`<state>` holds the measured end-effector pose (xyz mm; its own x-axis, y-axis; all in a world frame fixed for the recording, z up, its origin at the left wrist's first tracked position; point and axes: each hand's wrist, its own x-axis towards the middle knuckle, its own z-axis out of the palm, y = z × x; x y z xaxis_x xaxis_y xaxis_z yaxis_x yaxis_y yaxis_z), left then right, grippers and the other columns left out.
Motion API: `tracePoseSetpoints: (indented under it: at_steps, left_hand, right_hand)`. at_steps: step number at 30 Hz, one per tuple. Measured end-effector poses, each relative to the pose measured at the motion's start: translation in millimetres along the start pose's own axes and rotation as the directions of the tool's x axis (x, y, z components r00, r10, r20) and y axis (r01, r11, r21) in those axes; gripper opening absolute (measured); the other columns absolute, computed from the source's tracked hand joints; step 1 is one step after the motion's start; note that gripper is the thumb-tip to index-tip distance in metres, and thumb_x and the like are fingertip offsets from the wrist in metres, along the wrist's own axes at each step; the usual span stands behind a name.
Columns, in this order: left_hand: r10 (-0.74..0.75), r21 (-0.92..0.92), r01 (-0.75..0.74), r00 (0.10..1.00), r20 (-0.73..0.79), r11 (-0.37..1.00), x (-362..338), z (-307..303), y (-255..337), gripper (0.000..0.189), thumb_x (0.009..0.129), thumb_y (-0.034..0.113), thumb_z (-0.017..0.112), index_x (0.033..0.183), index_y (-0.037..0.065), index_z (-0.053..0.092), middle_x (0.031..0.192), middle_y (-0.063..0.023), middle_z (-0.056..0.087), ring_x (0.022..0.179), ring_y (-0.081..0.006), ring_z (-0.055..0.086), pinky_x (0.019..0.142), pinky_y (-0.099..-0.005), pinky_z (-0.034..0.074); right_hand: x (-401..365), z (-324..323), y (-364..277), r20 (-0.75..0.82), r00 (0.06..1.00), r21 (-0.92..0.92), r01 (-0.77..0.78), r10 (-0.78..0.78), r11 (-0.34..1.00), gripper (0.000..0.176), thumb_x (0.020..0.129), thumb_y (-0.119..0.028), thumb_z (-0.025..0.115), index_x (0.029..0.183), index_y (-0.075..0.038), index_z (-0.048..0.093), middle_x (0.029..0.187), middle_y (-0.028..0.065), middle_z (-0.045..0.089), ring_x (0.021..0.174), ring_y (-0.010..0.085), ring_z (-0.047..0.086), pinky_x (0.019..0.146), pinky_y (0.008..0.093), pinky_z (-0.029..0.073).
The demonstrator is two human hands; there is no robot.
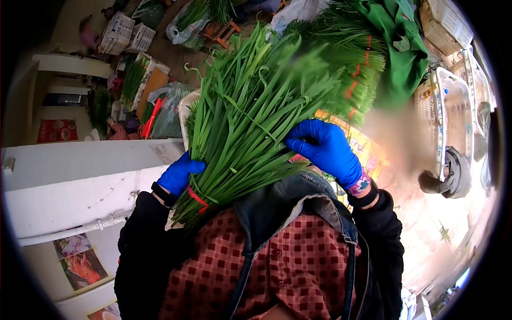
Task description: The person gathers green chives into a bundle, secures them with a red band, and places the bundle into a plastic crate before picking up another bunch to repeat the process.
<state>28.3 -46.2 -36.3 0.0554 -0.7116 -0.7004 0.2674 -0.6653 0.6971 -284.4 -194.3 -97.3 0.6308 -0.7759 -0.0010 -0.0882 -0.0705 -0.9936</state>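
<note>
A big bundle of long green leaves [248, 114] fans out in front of my chest, its lower end bound by a red band [198, 200]. My left hand [180, 173], in a blue glove, is wrapped round the bundle's left side just above the band. On the right, my right hand [328, 149], also blue-gloved, has its fingers curled together against the edge of the leaves. Whether a leaf is pinched between those fingers is hidden.
Red-banded green bundles [354, 69] are stacked ahead on the right beside a green cloth [400, 48]. White plastic crates [445, 106] stand at far right. A white ledge [80, 165] runs along the left. Another person's checked sleeve [121, 132] shows at upper left.
</note>
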Motion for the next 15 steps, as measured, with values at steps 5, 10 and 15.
tracePoseSetpoints:
  at_steps: [5,10,15]
  left_hand:
    - [0.052,0.122,-0.048,0.998,-0.026,0.991,-3.4,16.8,3.6,0.079,0.069,0.019,0.07,0.139,0.001,0.036,0.13,-0.0124,0.052,0.118,-0.025,0.051,0.102,-0.0363,0.039]
    - [0.062,0.172,-0.063,0.998,0.01,0.983,-2.7,31.6,-1.4,0.08,0.069,0.016,0.07,0.139,0.0,0.035,0.131,-0.0123,0.051,0.118,-0.0247,0.051,0.101,-0.0357,0.04]
    - [0.022,0.125,-0.023,1.0,0.01,0.992,-7.0,23.6,-1.4,0.085,0.067,0.012,0.076,0.14,0.001,0.034,0.132,-0.0096,0.05,0.12,-0.0209,0.048,0.104,-0.0335,0.035]
  right_hand:
    - [-12.5,3.4,4.9,-0.022,0.965,-0.317,0.24,-0.26,0.918,0.015,0.078,-0.015,0.07,0.088,-0.005,0.065,0.074,0.0101,0.062,0.061,0.0223,0.061,0.057,0.0311,0.048]
    - [-32.7,19.6,23.0,-0.319,0.947,-0.04,-0.052,0.036,0.998,0.01,0.083,-0.011,0.066,0.086,-0.003,0.06,0.07,0.0064,0.061,0.058,0.0126,0.056,0.054,0.0268,0.045]
    - [-60.7,-48.2,36.6,-0.261,0.9,0.439,-0.211,0.349,0.873,0.017,0.094,-0.017,0.056,0.092,-0.001,0.062,0.082,0.0014,0.065,0.068,0.0065,0.056,0.062,0.0211,0.045]
